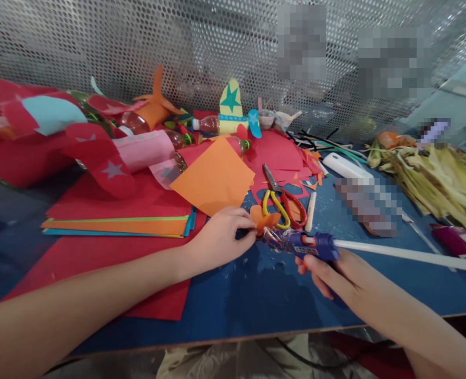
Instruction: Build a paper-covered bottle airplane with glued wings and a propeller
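My left hand (222, 237) pinches a small orange paper piece (263, 218) above the blue table (256, 302). From the right, my right hand (331, 273) is wrapped round a blue glue gun (306, 243); a long white glue stick (406, 256) sticks out of its back. The gun's nozzle, wrapped in shiny film, is close to the orange piece; whether they touch is hard to tell. An orange paper square (215, 176) lies just beyond my left hand. Scissors (284, 200) with red and yellow handles rest behind the gun.
Stacked coloured paper (118, 210) lies at left, with paper-wrapped bottles (146, 150) behind it. Red paper scraps (278, 155) are at the centre back. Dried husks (434, 173) and a magenta glue gun (456, 241) are on the right. Perforated metal (138, 47) stands behind the table.
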Tool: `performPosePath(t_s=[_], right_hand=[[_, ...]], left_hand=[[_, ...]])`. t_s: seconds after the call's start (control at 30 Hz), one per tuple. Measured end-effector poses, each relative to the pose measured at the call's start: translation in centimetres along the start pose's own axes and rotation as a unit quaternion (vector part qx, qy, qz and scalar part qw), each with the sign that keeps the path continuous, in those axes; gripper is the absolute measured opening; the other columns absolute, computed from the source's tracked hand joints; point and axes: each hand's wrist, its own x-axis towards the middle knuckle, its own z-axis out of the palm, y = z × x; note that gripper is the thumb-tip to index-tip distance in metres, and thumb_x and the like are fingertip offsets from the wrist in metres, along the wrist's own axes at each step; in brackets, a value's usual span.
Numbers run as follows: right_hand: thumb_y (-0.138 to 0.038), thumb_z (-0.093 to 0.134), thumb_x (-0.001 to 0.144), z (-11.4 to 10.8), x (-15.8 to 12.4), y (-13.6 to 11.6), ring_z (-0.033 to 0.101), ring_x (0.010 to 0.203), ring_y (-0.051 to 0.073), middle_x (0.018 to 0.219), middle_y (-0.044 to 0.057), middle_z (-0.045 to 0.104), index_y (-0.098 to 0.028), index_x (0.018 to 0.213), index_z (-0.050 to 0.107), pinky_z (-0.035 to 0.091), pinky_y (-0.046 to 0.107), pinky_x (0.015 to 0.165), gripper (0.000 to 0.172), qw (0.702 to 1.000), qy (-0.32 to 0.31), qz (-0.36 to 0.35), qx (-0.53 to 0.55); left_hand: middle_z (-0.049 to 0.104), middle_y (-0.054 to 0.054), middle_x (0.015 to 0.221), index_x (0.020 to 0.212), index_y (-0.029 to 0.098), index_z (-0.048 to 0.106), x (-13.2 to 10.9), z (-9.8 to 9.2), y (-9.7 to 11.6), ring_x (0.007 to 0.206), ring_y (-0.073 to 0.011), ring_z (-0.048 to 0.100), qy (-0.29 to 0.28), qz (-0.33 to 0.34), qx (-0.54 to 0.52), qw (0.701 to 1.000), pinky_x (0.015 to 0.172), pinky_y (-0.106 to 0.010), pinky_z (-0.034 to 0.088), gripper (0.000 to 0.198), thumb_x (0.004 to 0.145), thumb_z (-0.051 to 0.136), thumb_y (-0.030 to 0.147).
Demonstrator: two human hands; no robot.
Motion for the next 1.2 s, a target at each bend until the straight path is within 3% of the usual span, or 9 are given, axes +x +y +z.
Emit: performPosePath(t_s=[0.27, 0.47, 0.7, 1.03, 1.2], right_hand=[[-0.047, 0.036, 0.095, -0.5, 0.1, -0.6, 0.057, 0.050, 0.017, 0.055, -0.002, 0.056, -0.024, 0.085, 0.063, 0.047, 0.027, 0.052, 0.036, 0.999, -0.026, -0.007, -0.042], [-0.042, 0.036, 0.096, -0.9, -0.4, 0.6, 0.058, 0.053, 0.018, 0.059, -0.001, 0.059, -0.026, 0.089, 0.063, 0.047, 0.028, 0.054, 0.033, 0.996, -0.011, -0.037, -0.087], [-0.043, 0.038, 0.096, -1.0, 0.5, -0.3, 0.059, 0.051, 0.017, 0.057, -0.002, 0.058, -0.026, 0.088, 0.064, 0.048, 0.028, 0.054, 0.032, 0.991, -0.006, -0.068, -0.111], [-0.038, 0.039, 0.095, -1.4, -0.1, 1.5, 0.065, 0.059, 0.018, 0.072, 0.002, 0.067, -0.025, 0.093, 0.063, 0.053, 0.029, 0.062, 0.028, 0.986, 0.002, -0.090, -0.140], [-0.040, 0.039, 0.096, -1.0, 0.5, 0.0, 0.063, 0.049, 0.017, 0.059, -0.002, 0.064, -0.027, 0.091, 0.064, 0.050, 0.026, 0.049, 0.028, 0.986, 0.016, -0.067, -0.151]], left_hand=[[0.067, -0.004, 0.074, 0.070, 0.015, 0.069, 0.0, 0.2, -0.1, 0.074, -0.0168, 0.062, 0.001, -0.009, -0.005, 1.000, 0.070, -0.027, 0.048, 0.015, 0.080, 0.058, 0.015], [0.067, -0.003, 0.074, 0.069, 0.017, 0.068, 0.0, 0.1, -0.2, 0.073, -0.0163, 0.062, -0.006, -0.010, 0.000, 1.000, 0.069, -0.027, 0.047, 0.019, 0.084, 0.057, 0.018], [0.067, -0.004, 0.073, 0.068, 0.016, 0.070, 0.0, 0.3, -0.4, 0.072, -0.0154, 0.062, 0.001, -0.003, -0.020, 1.000, 0.068, -0.025, 0.047, 0.021, 0.085, 0.057, 0.016], [0.067, -0.003, 0.073, 0.067, 0.016, 0.069, 0.0, 0.2, -0.3, 0.072, -0.0156, 0.062, 0.005, -0.003, -0.014, 1.000, 0.070, -0.026, 0.048, 0.021, 0.084, 0.057, 0.016], [0.068, -0.004, 0.075, 0.070, 0.017, 0.071, 0.0, 0.1, -0.2, 0.074, -0.0161, 0.063, 0.001, -0.012, -0.018, 1.000, 0.071, -0.026, 0.049, 0.020, 0.084, 0.057, 0.017]])
